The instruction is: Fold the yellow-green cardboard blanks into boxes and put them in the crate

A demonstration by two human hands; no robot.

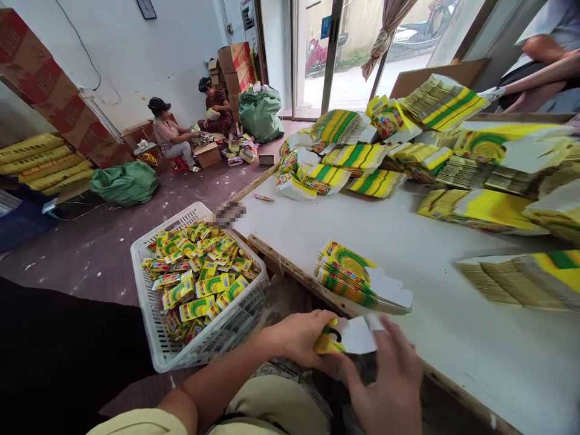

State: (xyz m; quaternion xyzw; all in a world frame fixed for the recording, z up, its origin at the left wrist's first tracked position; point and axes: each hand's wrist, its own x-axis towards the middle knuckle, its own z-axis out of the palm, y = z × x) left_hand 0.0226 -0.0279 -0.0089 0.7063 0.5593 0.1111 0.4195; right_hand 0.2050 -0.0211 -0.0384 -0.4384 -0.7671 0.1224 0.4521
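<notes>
Over my lap, my left hand (302, 338) is closed around a small yellow printed carton (357, 334) with white flaps. A dark round cut-out shows on its yellow part. My right hand (389, 374), smeared by motion, is on the carton's other side, its fingers at the raised white flap and its thumb near the lower edge. Just beyond, by the table's edge, lies a stack of flat carton blanks (351, 272), yellow and green with white ends. To the left, a white plastic basket (226, 331) holds many small yellow packs (199, 284).
More bundled carton blanks (353, 157) are heaped across the white table (281, 220), which has a wooden edge (294, 272). Two people (172, 136) sit working by the far wall near green sacks (260, 112) and stacked boxes (235, 66). Another person (548, 54) is at upper right.
</notes>
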